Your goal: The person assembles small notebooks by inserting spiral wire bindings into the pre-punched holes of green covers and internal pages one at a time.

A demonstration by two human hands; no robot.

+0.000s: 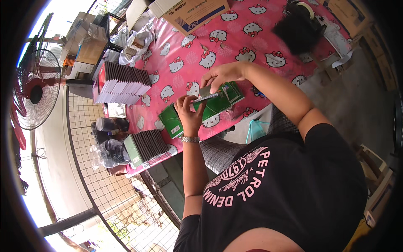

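Observation:
My left hand (189, 114), with a metal watch at its wrist, reaches over the green booklets with thumb and fingers bent. It grips the near left end of a small flat piece with a silvery, ridged edge (208, 97); its exact kind is too small to tell. From the right comes my right hand (224, 77), its fingers curled down onto the far side of that same piece. Below both hands lie a green booklet (171, 122) at the left and another green booklet (215, 107) at the right, flat near the table's front edge.
A pink patterned cloth (235, 38) covers the table. Dark-edged stacks of booklets (124, 82) and green-covered booklets (147, 147) stand at the left. A cardboard box (193, 14) sits at the back, a black bundle (298, 31) at the far right. A fan (37, 89) stands left.

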